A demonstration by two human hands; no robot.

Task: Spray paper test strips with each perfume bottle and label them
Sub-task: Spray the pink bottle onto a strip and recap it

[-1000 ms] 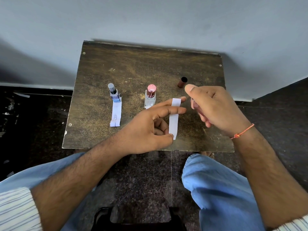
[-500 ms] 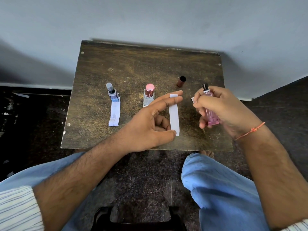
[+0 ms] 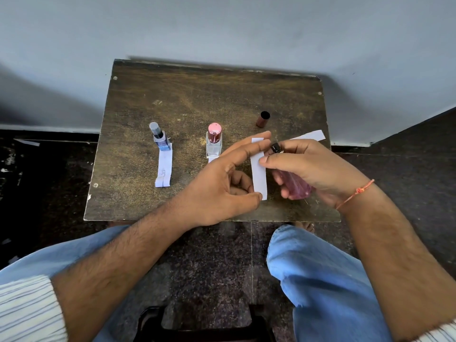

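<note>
Small dark wooden table (image 3: 172, 95), worn and scratched, its far edge against a pale grey wall (image 3: 222, 25); dark speckled floor (image 3: 209, 267) around and beneath it. On the table, left of the held strip: a blue bottle (image 3: 160, 139) with grey cap standing on the far end of a marked paper strip (image 3: 164, 169); nearer, a clear bottle (image 3: 214, 141) with pink cap, upright, a bit of paper showing at its base. Beyond the held strip a brown cap (image 3: 263, 119) lies on its side, open end up-facing. Another strip (image 3: 309, 135) shows partly behind the right hand. Knees in blue trousers (image 3: 320, 280) below the table edge. Left hand (image 3: 222, 191) pinches the near end of the white test strip (image 3: 258, 169) at the thumb, forefinger stretched along its far end; strip held upright above the table. Right hand (image 3: 308, 166) grips the pink perfume bottle (image 3: 296, 185), just right of the strip, black nozzle (image 3: 275, 147) toward it, forefinger touching the strip.
</note>
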